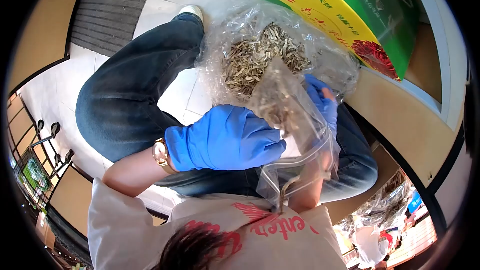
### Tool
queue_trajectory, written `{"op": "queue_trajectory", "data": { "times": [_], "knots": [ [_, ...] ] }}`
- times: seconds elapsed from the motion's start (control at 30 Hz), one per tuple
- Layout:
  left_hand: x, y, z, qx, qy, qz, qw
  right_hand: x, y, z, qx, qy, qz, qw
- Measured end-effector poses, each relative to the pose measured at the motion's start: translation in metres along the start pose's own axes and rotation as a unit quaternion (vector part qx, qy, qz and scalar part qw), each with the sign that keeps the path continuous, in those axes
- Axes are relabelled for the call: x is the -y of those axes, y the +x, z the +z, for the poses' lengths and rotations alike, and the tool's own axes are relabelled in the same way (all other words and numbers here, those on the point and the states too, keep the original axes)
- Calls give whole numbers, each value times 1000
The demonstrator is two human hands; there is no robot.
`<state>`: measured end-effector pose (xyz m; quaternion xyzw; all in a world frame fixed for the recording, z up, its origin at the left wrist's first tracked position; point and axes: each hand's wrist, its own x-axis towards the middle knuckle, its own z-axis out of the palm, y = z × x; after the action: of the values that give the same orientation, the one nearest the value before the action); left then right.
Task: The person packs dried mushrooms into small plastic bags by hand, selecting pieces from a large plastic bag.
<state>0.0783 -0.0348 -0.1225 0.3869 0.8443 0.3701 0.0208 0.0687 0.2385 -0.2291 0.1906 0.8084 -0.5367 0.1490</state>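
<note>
A clear zip-lock bag (311,126) with some dried brownish slices inside hangs tilted in front of my lap. My right hand (324,104), in a blue glove, grips the bag's right side, partly seen through the plastic; bare skin shows at one fingertip. At the bag's left edge, my left hand (225,140), also gloved in blue, has its fingers bunched together. What those fingers hold, if anything, is hidden. Beyond both hands, a large open plastic bag (212,52) lies on the floor, holding a heap of pale and brown dried slices (240,67).
A green and yellow printed carton (320,7) stands at the upper right, close to the large bag. My bent legs (125,90) frame the work area. A grey ribbed mat (110,10) lies at the upper left. A wire rack (32,162) is at the far left.
</note>
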Motion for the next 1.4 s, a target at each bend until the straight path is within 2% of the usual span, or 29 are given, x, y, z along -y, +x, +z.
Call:
{"op": "queue_trajectory", "data": {
  "times": [0.07, 0.1, 0.2, 0.23, 0.27, 0.33, 0.37, 0.4, 0.43, 0.47, 0.5, 0.53, 0.57, 0.63, 0.73, 0.8, 0.87, 0.9, 0.97, 1.0, 1.03, 1.07, 1.1, 1.13, 1.2, 1.27, 1.33, 1.4],
  "knots": [
    [6, 3, 2, 7, 57, -13, 998, -18, 8, 13, 27, 28, 17, 999],
    [12, 1, 7, 47, 98, -40, 993, -21, 8, 19, 44, 44, 17, 998],
    [10, -2, 7, 35, 63, -39, 997, -31, 17, 37, 70, 89, 26, 993],
    [7, 4, -2, 53, 47, -9, 997, -37, 22, 43, 63, 102, 40, 992],
    [3, 3, -2, 77, 46, -22, 996, -42, 27, 50, 56, 115, 53, 990],
    [-3, -1, 1, 78, 20, -36, 996, -70, 37, 64, 41, -76, -45, 995],
    [-4, -1, 2, 78, 16, -33, 996, -82, 38, 69, 38, -78, -42, 995],
    [-4, 0, 2, 91, 32, -12, 995, -95, 40, 74, 107, -264, -27, 958],
    [-4, 0, 2, 103, 48, 8, 993, -110, 40, 77, 174, -438, -10, 882],
    [-5, 0, 3, 103, 46, 7, 994, -134, 42, 70, 174, -439, -8, 882],
    [-5, -1, 5, 110, 44, -8, 993, -164, 47, 54, 242, -538, -25, 807],
    [-5, -2, 6, 118, 40, -24, 992, -161, 48, 48, 306, -627, -42, 715],
    [-4, -2, 5, 119, 38, -26, 992, -160, 49, 47, 308, -627, -41, 714],
    [-4, -2, 4, 112, 43, -33, 992, -145, 54, 45, 313, -620, 15, 719],
    [-4, -6, 6, 138, 28, -26, 990, -128, 64, 61, 280, -605, 41, 744],
    [-5, -4, 3, 143, 38, -3, 989, -165, 85, 66, 300, -579, 74, 755],
    [-7, -2, 2, 157, -10, -73, 985, -213, 102, 81, 321, -550, 103, 764],
    [-6, -4, 6, 166, -42, -91, 981, -235, 106, 92, 261, -398, 171, 863],
    [-8, -5, 6, 165, -48, -85, 981, -229, 104, 108, 194, -231, 235, 924],
    [-7, -3, 6, 162, -51, -76, 982, -193, 103, 118, 110, 64, 316, 940],
    [-5, -1, 5, 163, -52, -78, 982, -162, 104, 125, 15, 352, 365, 862],
    [-3, 2, 1, 177, -37, -34, 983, -147, 105, 127, 16, 352, 368, 861],
    [-2, 4, -1, 191, -22, 11, 981, -135, 105, 130, -21, 318, 317, 893],
    [-2, 4, -2, 194, -25, 10, 981, -131, 103, 131, -59, 281, 265, 920],
    [0, 6, -2, 226, -11, 22, 974, -173, 107, 130, -51, 294, 244, 923],
    [1, 6, -1, 224, 1, 26, 974, -211, 105, 134, -126, 96, 166, 973],
    [0, 6, -2, 222, 10, 31, 974, -257, 88, 142, -109, 84, 157, 978],
    [-1, 8, -4, 229, 15, 24, 973, -260, 79, 149, -93, 74, 147, 982]
  ]
}}
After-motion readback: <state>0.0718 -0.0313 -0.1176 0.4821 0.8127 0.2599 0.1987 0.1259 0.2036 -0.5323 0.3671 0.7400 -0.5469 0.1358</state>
